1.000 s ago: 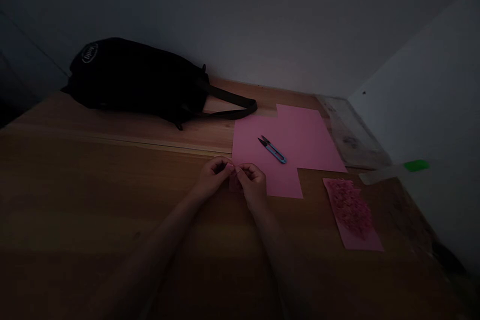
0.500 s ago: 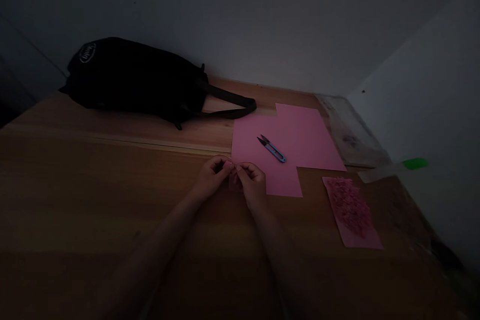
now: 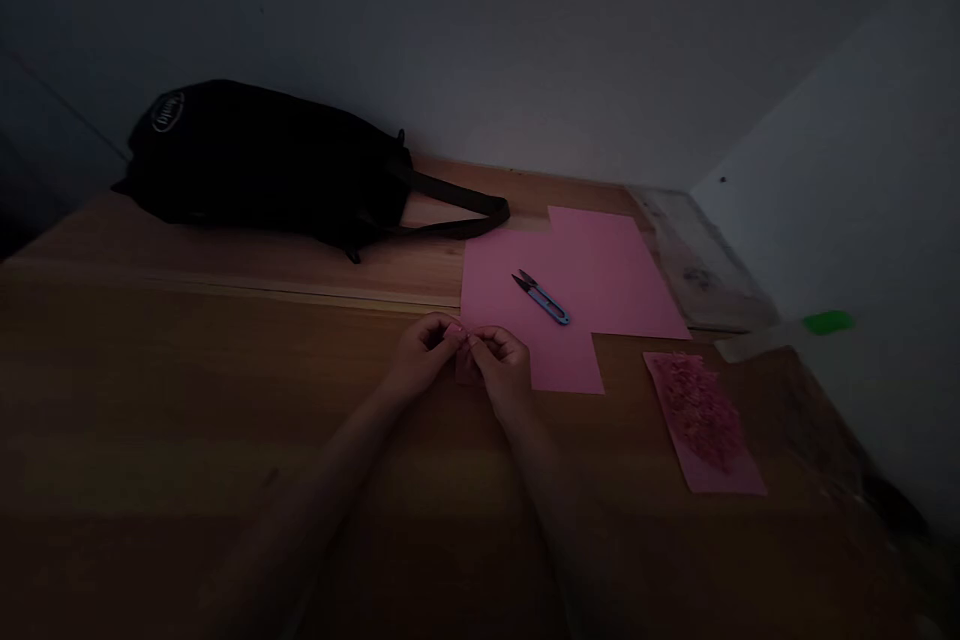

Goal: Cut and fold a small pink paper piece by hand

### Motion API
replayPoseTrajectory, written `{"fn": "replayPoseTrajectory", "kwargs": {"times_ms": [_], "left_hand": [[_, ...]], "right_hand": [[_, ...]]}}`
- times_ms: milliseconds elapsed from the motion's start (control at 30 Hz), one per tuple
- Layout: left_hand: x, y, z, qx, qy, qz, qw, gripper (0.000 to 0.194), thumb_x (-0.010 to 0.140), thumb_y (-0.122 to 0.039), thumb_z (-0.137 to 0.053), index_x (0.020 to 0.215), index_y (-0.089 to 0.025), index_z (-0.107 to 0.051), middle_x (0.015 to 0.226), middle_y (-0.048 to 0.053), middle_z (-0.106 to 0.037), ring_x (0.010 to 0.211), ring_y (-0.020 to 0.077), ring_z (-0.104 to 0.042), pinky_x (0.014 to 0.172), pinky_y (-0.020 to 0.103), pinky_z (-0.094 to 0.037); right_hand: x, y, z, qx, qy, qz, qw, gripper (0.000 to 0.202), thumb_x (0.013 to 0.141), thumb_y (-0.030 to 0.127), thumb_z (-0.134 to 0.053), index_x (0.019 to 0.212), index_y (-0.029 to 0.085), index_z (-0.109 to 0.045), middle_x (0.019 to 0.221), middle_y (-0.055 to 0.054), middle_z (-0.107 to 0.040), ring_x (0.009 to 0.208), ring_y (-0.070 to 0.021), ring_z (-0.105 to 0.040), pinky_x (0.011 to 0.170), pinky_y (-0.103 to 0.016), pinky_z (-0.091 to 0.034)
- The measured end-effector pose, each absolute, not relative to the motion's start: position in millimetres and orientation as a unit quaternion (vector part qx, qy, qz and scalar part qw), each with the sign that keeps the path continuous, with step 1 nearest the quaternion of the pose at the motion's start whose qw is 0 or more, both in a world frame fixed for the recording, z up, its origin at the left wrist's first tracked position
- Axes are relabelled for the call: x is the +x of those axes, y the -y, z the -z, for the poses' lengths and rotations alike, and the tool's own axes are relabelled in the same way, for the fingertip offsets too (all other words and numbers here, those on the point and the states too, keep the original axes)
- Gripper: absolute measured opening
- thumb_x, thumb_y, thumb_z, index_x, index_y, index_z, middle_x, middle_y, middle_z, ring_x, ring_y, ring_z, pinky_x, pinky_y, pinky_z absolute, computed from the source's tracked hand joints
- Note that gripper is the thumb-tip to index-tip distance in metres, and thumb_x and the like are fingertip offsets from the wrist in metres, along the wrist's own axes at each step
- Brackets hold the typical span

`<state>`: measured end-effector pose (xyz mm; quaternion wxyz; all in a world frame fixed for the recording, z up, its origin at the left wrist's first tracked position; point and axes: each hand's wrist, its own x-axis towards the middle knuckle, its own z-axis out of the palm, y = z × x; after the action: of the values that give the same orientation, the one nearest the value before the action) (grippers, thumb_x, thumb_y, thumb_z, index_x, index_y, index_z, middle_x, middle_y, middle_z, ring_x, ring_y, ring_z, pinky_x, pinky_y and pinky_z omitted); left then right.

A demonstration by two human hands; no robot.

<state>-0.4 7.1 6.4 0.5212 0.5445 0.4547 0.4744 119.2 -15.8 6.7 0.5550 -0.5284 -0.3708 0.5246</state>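
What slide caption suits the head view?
Left hand and right hand meet at a small pink piece near snips on pink paper.

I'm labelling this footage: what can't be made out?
Pink piece (head view): mostly hidden by the left hand and right hand.
Inside the bag (head view): hidden by its cloth.
Logo (head view): letters too small and dim.
Dark shape, far right (head view): lost in shadow.

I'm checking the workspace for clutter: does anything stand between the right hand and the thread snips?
Nothing visible does. Only bare pink paper lies between the right hand and the thread snips; the strap of the black bag lies farther back, off that line.
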Motion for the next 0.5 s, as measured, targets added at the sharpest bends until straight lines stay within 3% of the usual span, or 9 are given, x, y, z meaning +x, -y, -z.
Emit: {"fn": "replayPoseTrajectory", "kwargs": {"times_ms": [500], "left_hand": [[-0.9,-6.2,-12.9,0.552,-0.458,-0.464,0.520,0.015,0.073,-0.031,-0.059,0.069,-0.016,-0.059,0.069,0.000,-0.059,0.066,0.0114,-0.054,0.064,0.023,-0.043]], "right_hand": [[117.5,16.2,-7.6,-0.532,0.369,-0.523,0.555,0.017,0.064,0.032,-0.061,0.068,0.016,-0.059,0.047,0.005,-0.053,0.039,-0.0067,-0.045,0.038,-0.018,-0.036]]}}
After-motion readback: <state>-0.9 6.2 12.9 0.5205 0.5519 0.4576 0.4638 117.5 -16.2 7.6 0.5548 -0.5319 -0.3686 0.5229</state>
